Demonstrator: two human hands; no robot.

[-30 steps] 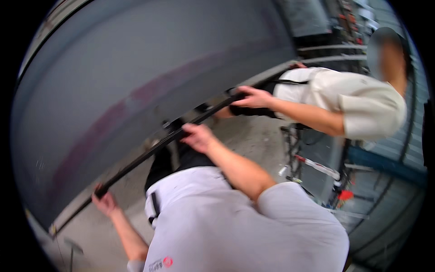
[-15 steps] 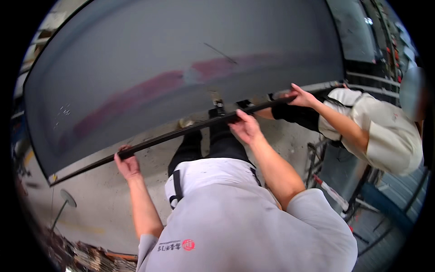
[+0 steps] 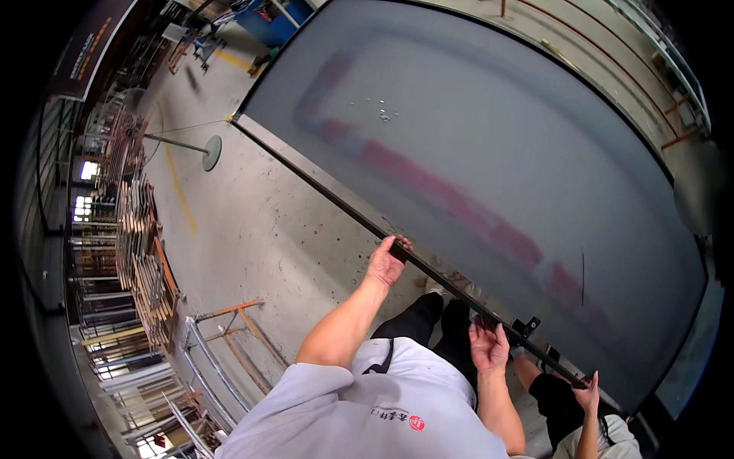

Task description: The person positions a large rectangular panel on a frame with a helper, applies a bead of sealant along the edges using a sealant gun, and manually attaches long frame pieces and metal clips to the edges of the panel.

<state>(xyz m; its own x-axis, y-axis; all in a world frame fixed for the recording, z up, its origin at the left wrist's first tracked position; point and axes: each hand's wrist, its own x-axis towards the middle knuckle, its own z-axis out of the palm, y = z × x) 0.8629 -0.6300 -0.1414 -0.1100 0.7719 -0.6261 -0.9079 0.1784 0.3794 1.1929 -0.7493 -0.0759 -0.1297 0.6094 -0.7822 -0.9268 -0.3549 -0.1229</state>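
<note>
My left hand (image 3: pixel 386 262) is closed on the dark frame edge (image 3: pixel 321 177) of a large panel (image 3: pixel 489 145), fingers curled over the top of the rail. My right hand (image 3: pixel 489 346) is set further along the same edge, palm open against it; I cannot tell whether its fingers fully wrap the rail.

The panel is a broad flat sheet with a smooth, matte grey surface and a thin black border. It extends up and away from both grips and fills most of the view. A blurred reddish band runs across its face; its shape is too soft to make out. A small cluster of pale specks sits on the surface far above my left grip.

Two small black brackets (image 3: pixel 526 327) sit on the rail just beyond my right grip.

Past the brackets, a co-worker's hand (image 3: pixel 588 392) rests on the same edge; the rest of that person is cut off at the lower rim.

Below the rail is a rough, stained concrete floor (image 3: pixel 252 229) with a yellow painted line. To the left of my left grip stand racks of metal profiles (image 3: pixel 149 268) and a round-based stand (image 3: pixel 209 151). A dark rectangular sign (image 3: pixel 92 42) hangs at the upper left.
</note>
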